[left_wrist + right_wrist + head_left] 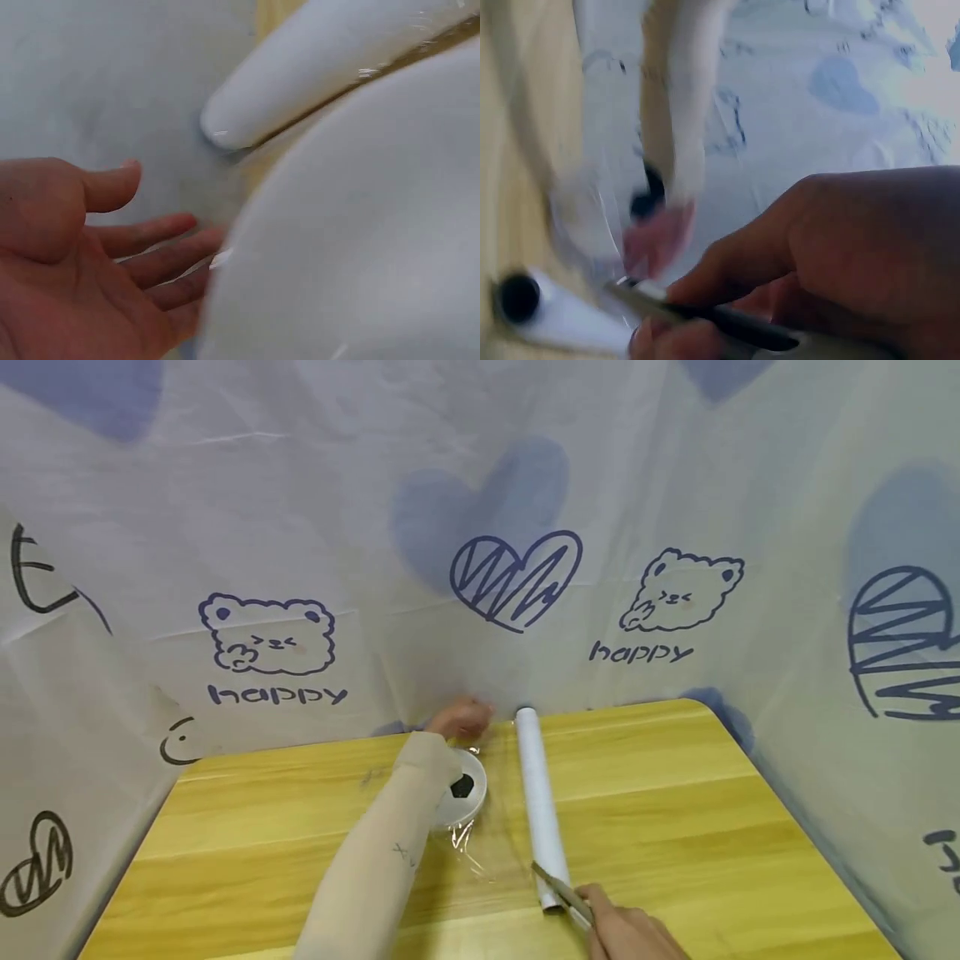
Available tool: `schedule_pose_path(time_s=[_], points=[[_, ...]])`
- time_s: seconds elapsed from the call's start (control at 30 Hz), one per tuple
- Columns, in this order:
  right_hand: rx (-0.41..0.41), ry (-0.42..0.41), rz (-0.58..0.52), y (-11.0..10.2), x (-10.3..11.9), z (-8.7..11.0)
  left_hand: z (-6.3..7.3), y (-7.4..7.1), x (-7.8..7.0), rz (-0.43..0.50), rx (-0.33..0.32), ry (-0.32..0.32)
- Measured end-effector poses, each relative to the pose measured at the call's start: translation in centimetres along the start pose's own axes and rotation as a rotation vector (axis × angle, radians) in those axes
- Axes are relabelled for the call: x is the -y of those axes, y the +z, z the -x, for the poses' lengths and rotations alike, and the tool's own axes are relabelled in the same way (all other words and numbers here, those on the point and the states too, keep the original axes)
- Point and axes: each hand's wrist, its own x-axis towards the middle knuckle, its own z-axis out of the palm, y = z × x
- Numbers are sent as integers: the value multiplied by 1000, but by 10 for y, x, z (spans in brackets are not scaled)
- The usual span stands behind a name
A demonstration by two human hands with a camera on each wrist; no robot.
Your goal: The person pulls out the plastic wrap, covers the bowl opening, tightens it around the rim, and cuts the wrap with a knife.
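Backing yellow tabletop (675, 802): heart-printed sheet (360, 510); right grip (630, 932) clasping tool (560, 889), left grip (82, 274) relaxed, empty.

Soft light, glints on clear film (461, 837), blurry wrist views, corner glare in the right one.

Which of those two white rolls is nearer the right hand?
The long, slim roll, its near end just by the right hand. The flat, round roll sits farther off, nearer the left hand.
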Motion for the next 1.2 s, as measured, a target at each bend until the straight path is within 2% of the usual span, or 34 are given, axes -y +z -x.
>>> schedule_pose_path(time_s=[0.03, 0.1, 0.2, 0.33, 0.5, 0.6, 0.67, 0.77, 0.87, 0.93, 1.0, 1.07, 1.2], points=[[-20, -26, -8, -15, 4, 3, 7, -4, -2, -29, -7, 6], [-61, -22, -25, -40, 13, 4, 21, -12, -5, -85, -4, 20], [-118, -9, -36, -61, 13, -4, 42, -24, -4, -163, 3, 55], [-180, -7, -90, -69, -1, -28, 64, -35, 10, -235, -3, 144], [-312, 67, -70, -66, -14, -60, 91, -45, 45, -258, -55, 255], [-402, 105, -44, -63, -21, -77, 106, -49, 73, -199, -89, 293], [-449, 91, -35, -62, -26, -87, 115, -51, 93, -98, -100, 294], [-469, 42, -87, -62, -37, -101, 126, -51, 123, 84, -83, 321], [-442, 23, -250, -63, -51, -114, 129, -43, 146, 204, -8, 392], [-413, 40, -429, -63, -61, -121, 127, -34, 155, 251, 69, 451], [-387, 74, -608, -62, -70, -128, 125, -24, 160, 285, 112, 493], [-361, 112, -775, -61, -77, -134, 122, -15, 161, 327, 105, 509], [-312, 159, -991, -61, -88, -143, 120, -3, 161, 392, -2, 521]])
